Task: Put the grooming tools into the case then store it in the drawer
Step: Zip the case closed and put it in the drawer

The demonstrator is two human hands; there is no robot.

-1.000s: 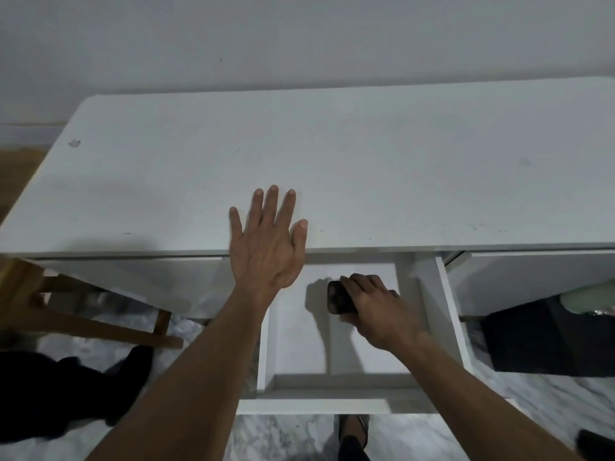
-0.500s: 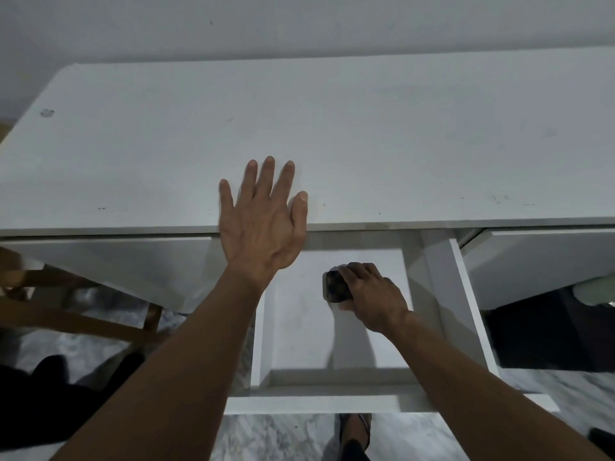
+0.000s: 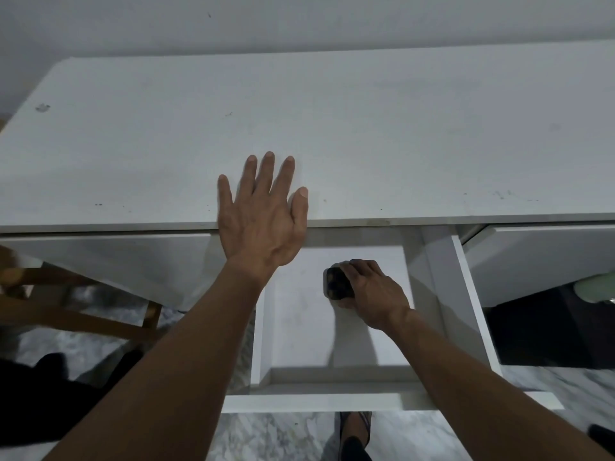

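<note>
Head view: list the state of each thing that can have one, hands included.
Middle drawer: pulled open.
Left drawer: shut.
Black case: closed, inside the open drawer, gripped.
Right hand: closed around the case.
Left hand: open, flat on the desk top edge.

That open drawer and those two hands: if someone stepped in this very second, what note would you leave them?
Left hand: empty, spread flat on the front edge of the white desk top.
Right hand: fingers closed on the small dark case, low inside the open white drawer; whether the case touches the floor of the drawer is unclear.
Done: no grooming tools in sight on the desk; the case is in the drawer.
Left: let go of the case, pull the hand out, push the drawer shut.
</note>
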